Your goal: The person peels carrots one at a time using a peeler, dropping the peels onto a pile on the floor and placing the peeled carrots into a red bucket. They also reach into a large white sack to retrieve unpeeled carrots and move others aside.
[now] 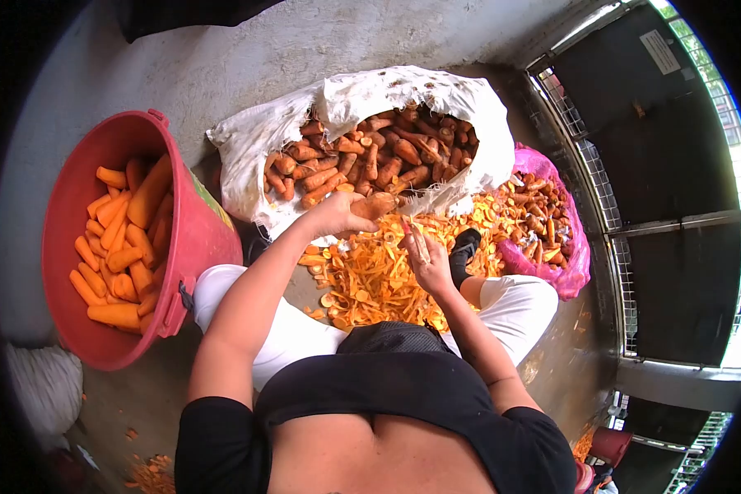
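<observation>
My left hand (337,214) is closed around a brown-skinned carrot (375,206), in front of the open sack. To its right, my right hand (429,262) is closed, its fingers pointing up toward the carrot. A thin reddish thing shows by its fingertips, too small to make out. Below both hands lies a heap of orange carrot peelings (379,280) with cut carrot ends among them. Behind the hands, a torn white sack (251,156) lies open, full of unpeeled carrots (387,152).
On the left a red tub (198,239) holds peeled carrots (111,263). A pink bag (580,247) of carrot scraps stands at right. Dark panels with metal mesh (659,165) line the right side. A pale wall (206,74) rises behind the sack. My bent legs flank the heap.
</observation>
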`<state>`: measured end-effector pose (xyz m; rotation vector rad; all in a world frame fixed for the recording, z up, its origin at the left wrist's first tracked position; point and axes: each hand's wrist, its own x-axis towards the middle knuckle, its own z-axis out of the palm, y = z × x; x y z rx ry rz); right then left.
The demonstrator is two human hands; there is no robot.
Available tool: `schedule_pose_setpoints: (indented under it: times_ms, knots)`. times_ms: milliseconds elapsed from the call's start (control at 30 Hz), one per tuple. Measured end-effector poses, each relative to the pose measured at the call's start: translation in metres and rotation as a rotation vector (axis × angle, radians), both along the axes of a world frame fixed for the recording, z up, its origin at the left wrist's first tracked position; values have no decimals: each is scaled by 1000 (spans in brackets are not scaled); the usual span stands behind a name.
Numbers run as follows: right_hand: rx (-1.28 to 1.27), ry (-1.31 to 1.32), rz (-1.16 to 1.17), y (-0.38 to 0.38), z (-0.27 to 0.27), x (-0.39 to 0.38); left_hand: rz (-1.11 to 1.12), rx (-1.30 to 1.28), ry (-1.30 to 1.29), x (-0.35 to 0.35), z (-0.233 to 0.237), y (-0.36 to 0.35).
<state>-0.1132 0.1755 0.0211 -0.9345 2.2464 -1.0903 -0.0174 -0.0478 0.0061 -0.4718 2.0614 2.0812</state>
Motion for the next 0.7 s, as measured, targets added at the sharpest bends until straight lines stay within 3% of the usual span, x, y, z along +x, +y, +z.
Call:
schedule_pose_setpoints:
  times_ms: [267,367,467,600,667,700]
  knots:
    - [62,-10,13,-5,2,5,76,-117,17,3,12,3]
    - [-32,242,68,-7,-2,5,63,-109,-3,3,19,4]
    - [-45,302,84,-8,-6,3,106,-150,41,6,27,8]
    - [6,219,71,-8,-14,-4,121,-229,68,5,21,10]
    - [55,166,81,-6,-15,-7,64,-85,14,6,24,10]
    - [171,255,104,2,-44,-21,34,-15,-13,6,28,11]
